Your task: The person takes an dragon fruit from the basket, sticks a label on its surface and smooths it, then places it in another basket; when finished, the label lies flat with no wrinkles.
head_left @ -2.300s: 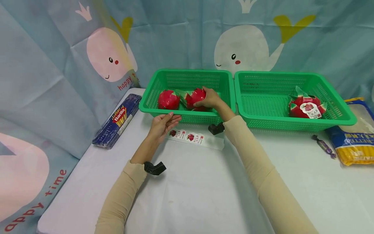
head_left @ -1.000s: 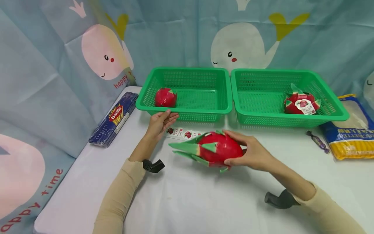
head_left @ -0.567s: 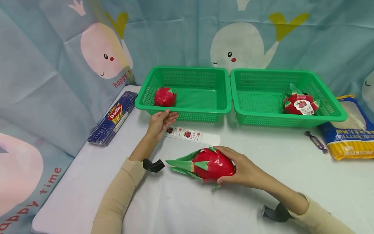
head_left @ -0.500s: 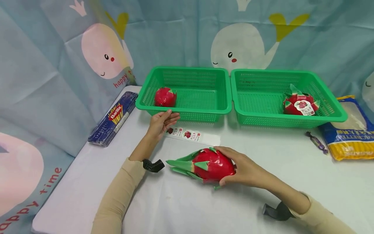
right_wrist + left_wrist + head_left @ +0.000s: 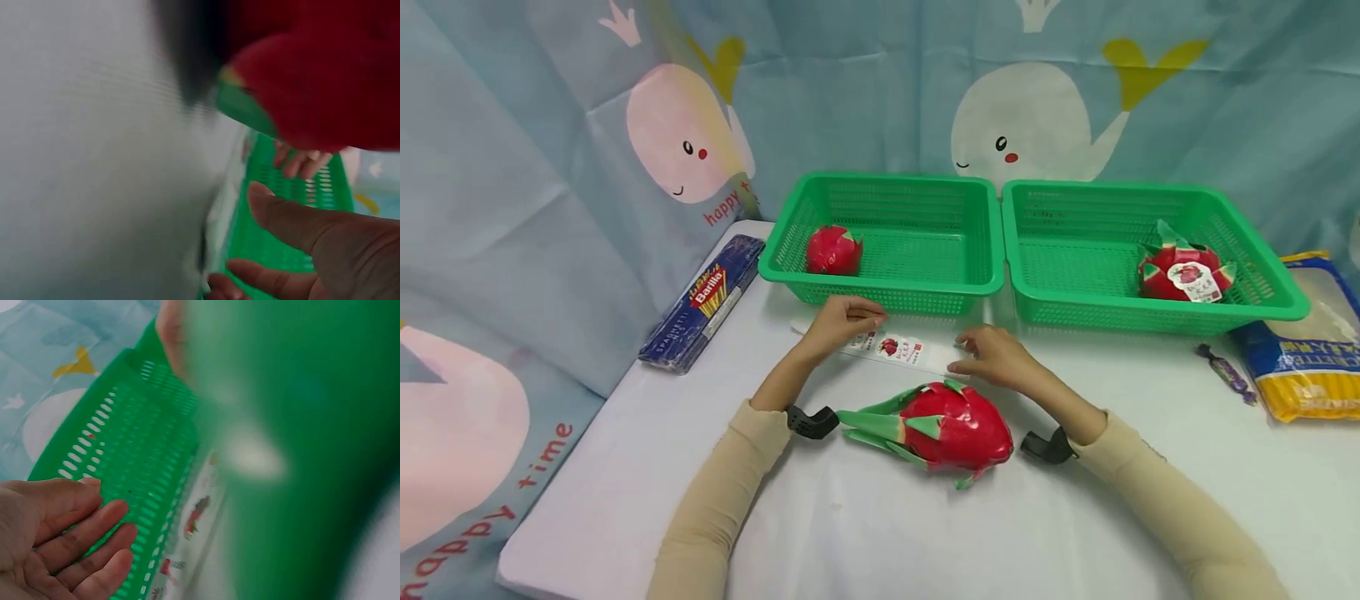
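Note:
A red dragon fruit [image 5: 966,425] with green leaf tips lies on its side on the white table, with neither hand on it. Behind it is a white strip of dragon fruit stickers [image 5: 913,351]. My left hand [image 5: 837,323] hovers over the strip's left part, its fingers loosely bent and holding nothing in the left wrist view. At the strip's right end is my right hand [image 5: 1000,357]; its thumb and fingers stand apart in the right wrist view. Whether its fingertips touch the strip is hard to tell.
Behind the strip stands a green basket [image 5: 887,287] with one dragon fruit [image 5: 835,250]. The right green basket [image 5: 1150,310] holds a stickered dragon fruit [image 5: 1157,279]. A spaghetti pack [image 5: 703,304] lies left; a wrapped candy [image 5: 1227,374] and yellow-blue bag [image 5: 1311,358] lie right.
My right hand took the dragon fruit from the left basket, laid it on the table, let go and moved up to the strip. My left hand left the basket's rim and shifted over the strip.

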The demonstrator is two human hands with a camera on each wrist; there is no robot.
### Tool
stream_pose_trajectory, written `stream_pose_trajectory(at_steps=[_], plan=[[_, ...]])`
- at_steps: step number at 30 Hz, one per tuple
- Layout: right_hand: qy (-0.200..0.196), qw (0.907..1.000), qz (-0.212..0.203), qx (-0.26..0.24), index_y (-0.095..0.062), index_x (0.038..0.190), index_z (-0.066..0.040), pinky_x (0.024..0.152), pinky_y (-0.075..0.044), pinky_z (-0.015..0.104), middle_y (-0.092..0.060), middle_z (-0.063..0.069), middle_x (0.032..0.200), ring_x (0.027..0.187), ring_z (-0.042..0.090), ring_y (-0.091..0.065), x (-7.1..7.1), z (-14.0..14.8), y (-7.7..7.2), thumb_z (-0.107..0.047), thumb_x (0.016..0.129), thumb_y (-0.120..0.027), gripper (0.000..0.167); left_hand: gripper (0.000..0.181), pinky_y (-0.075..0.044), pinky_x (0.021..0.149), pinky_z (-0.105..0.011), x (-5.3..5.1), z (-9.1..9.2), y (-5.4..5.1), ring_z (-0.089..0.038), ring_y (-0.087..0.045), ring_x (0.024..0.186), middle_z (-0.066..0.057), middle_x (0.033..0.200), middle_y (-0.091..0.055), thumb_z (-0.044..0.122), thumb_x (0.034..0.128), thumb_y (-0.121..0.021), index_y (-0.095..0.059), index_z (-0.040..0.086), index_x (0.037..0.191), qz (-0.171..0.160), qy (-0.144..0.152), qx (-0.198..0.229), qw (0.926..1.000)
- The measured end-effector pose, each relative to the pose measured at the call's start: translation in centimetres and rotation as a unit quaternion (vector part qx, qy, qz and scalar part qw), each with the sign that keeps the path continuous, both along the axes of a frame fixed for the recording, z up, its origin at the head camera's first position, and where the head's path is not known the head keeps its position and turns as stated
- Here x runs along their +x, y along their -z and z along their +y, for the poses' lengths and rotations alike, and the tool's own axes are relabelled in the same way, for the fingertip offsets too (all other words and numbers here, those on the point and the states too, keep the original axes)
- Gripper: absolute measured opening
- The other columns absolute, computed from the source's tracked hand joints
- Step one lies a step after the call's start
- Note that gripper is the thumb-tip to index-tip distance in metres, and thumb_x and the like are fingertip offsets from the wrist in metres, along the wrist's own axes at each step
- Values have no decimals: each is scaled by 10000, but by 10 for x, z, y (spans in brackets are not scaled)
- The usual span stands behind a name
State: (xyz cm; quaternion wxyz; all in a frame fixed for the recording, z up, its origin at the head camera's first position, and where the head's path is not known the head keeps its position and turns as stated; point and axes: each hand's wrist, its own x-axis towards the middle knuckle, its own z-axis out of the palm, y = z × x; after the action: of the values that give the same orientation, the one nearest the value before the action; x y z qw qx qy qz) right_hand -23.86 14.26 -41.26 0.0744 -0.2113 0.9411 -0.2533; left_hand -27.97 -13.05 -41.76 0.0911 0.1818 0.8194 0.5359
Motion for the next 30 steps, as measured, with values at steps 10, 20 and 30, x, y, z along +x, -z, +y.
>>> stream_pose_trajectory(at_steps=[10, 20, 30], plan=[[-250, 9987, 23, -438, -616, 982, 38, 754, -443, 393, -599, 162, 918, 886, 266, -508, -6, 5, 12, -51, 720, -689, 286, 332, -486, 889, -375, -1, 12, 9, -262, -603, 1053, -131, 1108, -663, 147, 808, -689, -650, -10, 1097, 1033, 335, -1606, 9810], [96, 9939, -414, -1016, -580, 999, 7, 597, -423, 310, -629, 180, 973, 690, 207, -490, -2, 35, 15, 12, 809, -619, 193, 236, -500, 840, -329, 0, 17, 18, -205, -632, 947, -127, 1013, -693, 136, 829, -675, -684, 4, 1025, 948, 898, -1281, 9831], [-1146, 9856, 937, -814, -571, 1172, -25, 819, -494, 473, -626, 146, 1127, 967, 273, -620, 9, 30, -2, -77, 772, -707, 426, 172, -377, 430, -211, 4, 21, 0, -81, -409, 448, 14, 612, -577, 129, 862, -637, -697, 4, 963, -12, 1319, -722, 9886]])
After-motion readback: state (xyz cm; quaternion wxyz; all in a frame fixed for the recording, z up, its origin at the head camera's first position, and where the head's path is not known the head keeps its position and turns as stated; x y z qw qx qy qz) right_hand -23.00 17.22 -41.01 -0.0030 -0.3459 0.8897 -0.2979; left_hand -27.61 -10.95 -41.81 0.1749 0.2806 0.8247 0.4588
